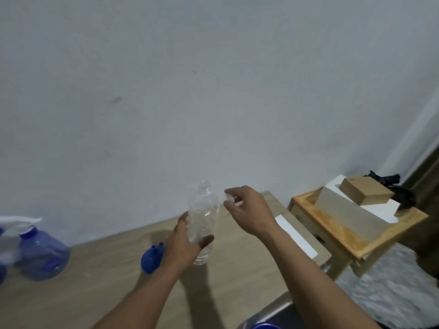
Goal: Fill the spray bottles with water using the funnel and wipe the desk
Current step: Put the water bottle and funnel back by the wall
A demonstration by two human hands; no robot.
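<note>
Left hand (pixel 184 243) wrapped round clear plastic water bottle (pixel 203 224), steadying it upright on pale wooden desk (pixel 107 281). Right hand (pixel 247 210) pinching small white cap (pixel 229 198) beside neck, apparently just unscrewed for pouring. Blue plastic funnel (pixel 152 258) lying left of bottle; blue translucent spray bottles (pixel 40 255) far left.

Your left hand (pixel 184 243) covers part of the blue plastic funnel (pixel 152 257). At the desk's left edge, the translucent blue spray bottle (pixel 40 255) blurs, and a second one (pixel 2 257) is cut off by the frame.
</note>
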